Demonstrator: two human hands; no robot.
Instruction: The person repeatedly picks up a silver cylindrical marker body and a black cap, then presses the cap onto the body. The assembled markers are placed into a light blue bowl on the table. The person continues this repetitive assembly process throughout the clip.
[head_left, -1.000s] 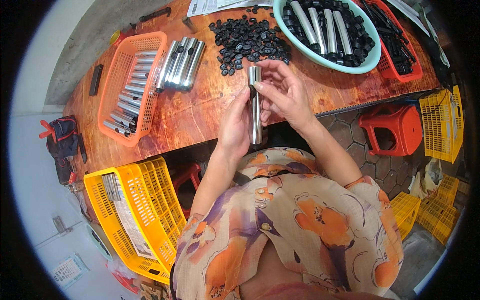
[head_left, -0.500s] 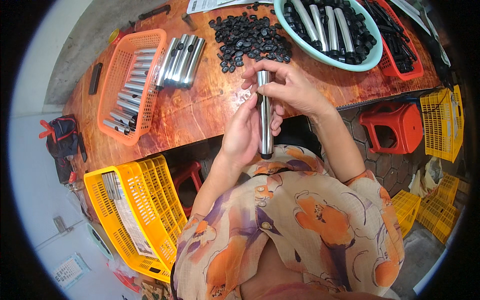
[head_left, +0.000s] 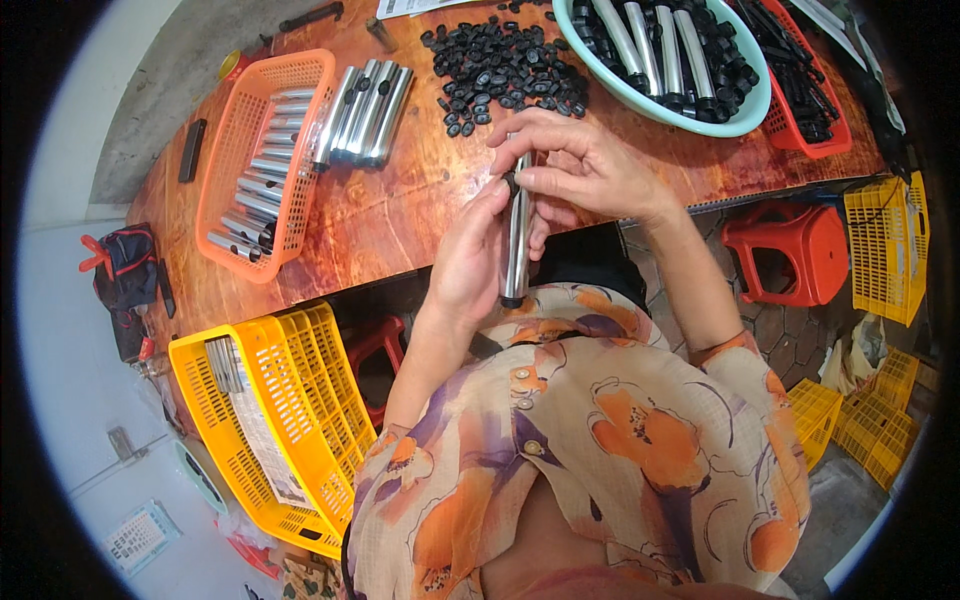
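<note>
Here's the silver tube [head_left: 517,240], up in both hands at the bench's near edge, its black-capped lower end pointing toward the flowered shirt [head_left: 640,430]. The left hand [head_left: 468,245] has its grip wrapped round the shaft; the right hand [head_left: 595,170] holds it near the upper end, grip narrow, thumb on the tube, fingers curled over the top. Beyond them on the bench [head_left: 400,220] sprawls a heap of small black pieces [head_left: 510,72]. Left of that, a row of silver tubes [head_left: 364,115] lies just beside an orange basket [head_left: 296,215], more tubes inside, toward the bench's left end. Far right, a pale-blue basin [head_left: 690,126] carries tubes and black parts, a red basket [head_left: 825,148] beside it.
</note>
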